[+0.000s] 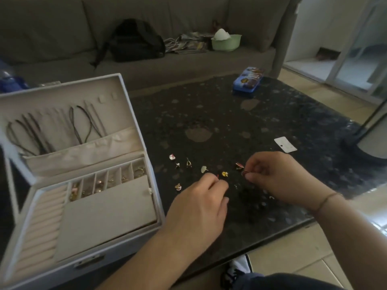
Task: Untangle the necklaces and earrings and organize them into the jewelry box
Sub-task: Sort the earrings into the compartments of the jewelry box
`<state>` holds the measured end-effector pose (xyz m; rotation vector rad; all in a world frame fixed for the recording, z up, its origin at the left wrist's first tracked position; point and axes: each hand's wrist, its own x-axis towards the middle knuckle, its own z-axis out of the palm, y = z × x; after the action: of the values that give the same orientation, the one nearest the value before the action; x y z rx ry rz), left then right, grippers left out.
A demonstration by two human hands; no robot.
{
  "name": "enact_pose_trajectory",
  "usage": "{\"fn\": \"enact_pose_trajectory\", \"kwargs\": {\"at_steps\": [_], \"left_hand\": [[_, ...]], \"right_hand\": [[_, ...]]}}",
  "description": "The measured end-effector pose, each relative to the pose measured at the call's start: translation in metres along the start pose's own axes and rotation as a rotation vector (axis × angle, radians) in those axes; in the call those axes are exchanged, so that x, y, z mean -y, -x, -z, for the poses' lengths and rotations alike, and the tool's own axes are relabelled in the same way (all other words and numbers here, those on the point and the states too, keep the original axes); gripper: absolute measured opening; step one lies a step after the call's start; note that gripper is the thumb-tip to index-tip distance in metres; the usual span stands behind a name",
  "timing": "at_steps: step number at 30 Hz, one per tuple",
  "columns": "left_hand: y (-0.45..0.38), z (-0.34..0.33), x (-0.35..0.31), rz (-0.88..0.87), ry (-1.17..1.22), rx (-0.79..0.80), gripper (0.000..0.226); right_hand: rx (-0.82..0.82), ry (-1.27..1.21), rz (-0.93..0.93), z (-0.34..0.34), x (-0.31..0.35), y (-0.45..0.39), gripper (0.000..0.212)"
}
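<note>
The white jewelry box (83, 206) stood open on the dark table (272, 126), dark cord necklaces (83, 122) hanging inside its lid and small earrings filling the narrow compartments (109, 181) along the tray's back. The print on the blue tin (248, 82) was unreadable. Loose earrings (188, 164) lay just beyond both hands. The left hand (201, 206) pinched something small and red at its fingertips; the right hand (272, 176) pinched a reddish earring (244, 173).
</note>
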<state>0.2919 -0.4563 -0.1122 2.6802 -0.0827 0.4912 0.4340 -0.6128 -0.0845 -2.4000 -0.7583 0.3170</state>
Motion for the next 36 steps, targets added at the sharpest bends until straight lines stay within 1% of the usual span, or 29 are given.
{"fn": "enact_pose_trajectory", "kwargs": {"at_steps": [2,5,7,9,11,12,13,15,18,19,22,24,26,28,30,33,34,36], "left_hand": [[0.009,0.031,0.002,0.061,0.146,-0.083,0.021],[0.027,0.083,0.023,0.281,0.456,-0.143,0.030],[0.044,0.112,0.045,0.406,0.665,-0.172,0.029],[0.065,0.137,0.065,0.484,0.742,-0.226,0.020],[0.089,0.159,0.084,0.527,0.758,-0.269,0.007],[0.101,0.170,0.093,0.542,0.763,-0.289,0.005],[0.112,0.181,0.102,0.559,0.771,-0.307,0.009],[0.128,0.198,0.118,0.596,0.791,-0.312,0.015],[0.139,0.206,0.140,0.651,0.803,-0.308,0.004],[0.141,0.205,0.147,0.676,0.823,-0.322,0.006],[0.141,0.196,0.162,0.717,0.898,-0.346,0.007],[0.138,0.190,0.170,0.684,0.909,-0.328,0.006],[0.139,0.185,0.176,0.633,0.819,-0.284,0.006],[0.145,0.181,0.182,0.604,0.595,-0.254,0.004],[0.153,0.179,0.183,0.596,0.401,-0.217,0.009],[0.161,0.176,0.180,0.546,0.015,-0.079,0.018],[0.162,0.176,0.179,0.535,-0.041,-0.065,0.019],[0.162,0.175,0.180,0.537,-0.031,-0.073,0.019]], "right_hand": [[-0.001,-0.157,0.100,-0.002,0.030,0.002,0.011],[0.059,-0.345,0.263,-0.015,0.089,0.009,0.013],[0.096,-0.482,0.339,-0.033,0.130,0.015,0.015],[0.149,-0.610,0.385,-0.056,0.167,0.020,0.015],[0.201,-0.652,0.408,-0.084,0.200,0.020,0.017],[0.228,-0.659,0.414,-0.098,0.214,0.019,0.017],[0.256,-0.667,0.416,-0.111,0.227,0.018,0.017],[0.286,-0.654,0.416,-0.134,0.250,0.016,0.014],[0.263,-0.625,0.400,-0.155,0.272,0.012,0.013],[0.232,-0.579,0.412,-0.161,0.277,0.010,0.014],[0.046,-0.270,0.568,-0.171,0.282,0.006,0.015],[0.010,-0.107,0.664,-0.172,0.279,0.002,0.011],[0.016,-0.002,0.700,-0.170,0.275,-0.005,0.009],[0.003,0.112,0.704,-0.167,0.273,-0.015,0.006],[0.041,0.157,0.634,-0.169,0.276,-0.024,0.005],[0.160,-0.031,0.395,-0.180,0.284,-0.034,0.010],[0.190,-0.088,0.320,-0.185,0.286,-0.037,0.011],[0.226,-0.150,0.218,-0.192,0.291,-0.043,0.011]]}}
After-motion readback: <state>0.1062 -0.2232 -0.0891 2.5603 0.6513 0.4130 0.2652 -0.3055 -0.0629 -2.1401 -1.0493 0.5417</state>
